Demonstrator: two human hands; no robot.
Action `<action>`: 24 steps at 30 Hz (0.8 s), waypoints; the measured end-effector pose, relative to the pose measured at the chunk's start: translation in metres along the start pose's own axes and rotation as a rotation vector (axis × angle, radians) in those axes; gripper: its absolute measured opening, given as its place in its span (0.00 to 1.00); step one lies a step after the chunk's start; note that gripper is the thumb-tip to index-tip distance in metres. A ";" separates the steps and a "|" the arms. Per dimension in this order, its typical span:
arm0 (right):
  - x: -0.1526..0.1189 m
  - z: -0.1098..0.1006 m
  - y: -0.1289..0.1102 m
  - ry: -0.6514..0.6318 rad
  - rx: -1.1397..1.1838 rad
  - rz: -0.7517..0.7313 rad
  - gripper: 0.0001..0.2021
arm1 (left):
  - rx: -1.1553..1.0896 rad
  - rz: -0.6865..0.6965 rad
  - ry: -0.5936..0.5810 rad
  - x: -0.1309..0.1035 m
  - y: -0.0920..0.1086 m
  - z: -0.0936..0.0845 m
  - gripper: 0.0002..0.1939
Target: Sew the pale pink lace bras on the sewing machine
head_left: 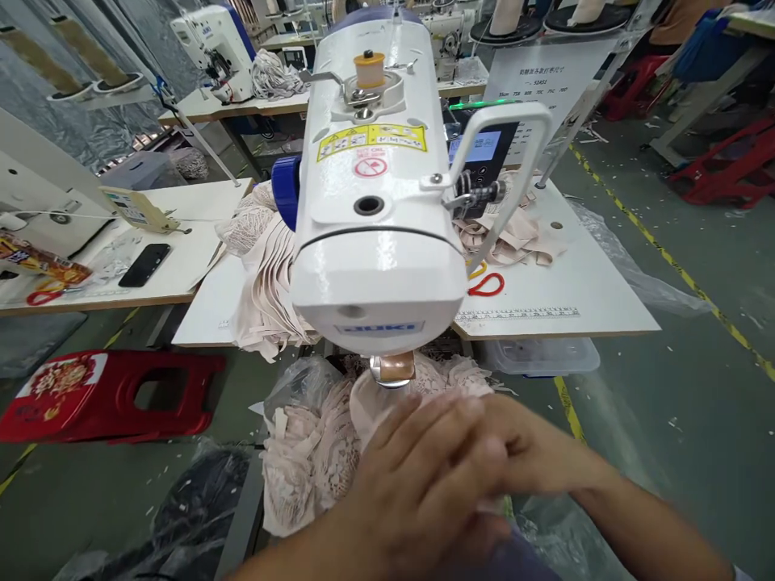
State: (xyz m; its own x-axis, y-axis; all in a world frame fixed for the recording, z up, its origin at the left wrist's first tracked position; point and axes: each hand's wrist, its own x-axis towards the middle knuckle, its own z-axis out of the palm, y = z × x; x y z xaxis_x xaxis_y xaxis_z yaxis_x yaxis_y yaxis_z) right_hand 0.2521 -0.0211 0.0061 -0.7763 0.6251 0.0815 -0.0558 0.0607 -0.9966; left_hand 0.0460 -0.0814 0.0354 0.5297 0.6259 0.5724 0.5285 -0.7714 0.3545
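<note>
In the head view, my left hand [424, 476] reaches in from the bottom, fingers pressed together over a pale pink bra [366, 403] under the sewing machine head. My right hand [521, 444] comes from the lower right and lies partly behind the left one; its fingers are hidden. Both hands are slightly blurred. The white sewing machine [379, 274] stands just beyond them, with a metal and copper-coloured part [393, 371] below its head. Beside the bra hangs a bunch of beige lace pieces [303, 468].
A stack of pale fabric pieces [272, 274] lies left of the machine. To its right are red-handled scissors [488, 284] and a ruler strip [521, 315] on the white table [599, 282]. A red stool [115, 395] stands at left; a phone [145, 265] rests on the neighbouring table.
</note>
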 end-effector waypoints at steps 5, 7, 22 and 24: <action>0.032 0.012 0.001 0.108 -0.271 0.113 0.21 | -0.268 -0.773 -0.245 -0.004 -0.033 -0.001 0.12; 0.043 0.006 0.007 0.233 -0.375 0.174 0.20 | -0.302 -0.947 -0.152 -0.007 -0.050 -0.004 0.14; 0.073 -0.017 0.031 0.331 -0.362 0.295 0.22 | -0.199 -0.986 0.106 0.009 -0.092 0.009 0.08; 0.074 -0.018 0.033 0.330 -0.334 0.298 0.23 | -0.193 -0.975 0.098 0.010 -0.091 0.009 0.08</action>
State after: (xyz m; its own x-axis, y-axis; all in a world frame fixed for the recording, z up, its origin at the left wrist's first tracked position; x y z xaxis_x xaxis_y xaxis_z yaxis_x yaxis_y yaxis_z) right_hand 0.2041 0.0410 -0.0201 -0.4871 0.8604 -0.1498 0.3797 0.0542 -0.9235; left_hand 0.0092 -0.0036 0.0024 -0.1396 0.9899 0.0229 0.5821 0.0633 0.8107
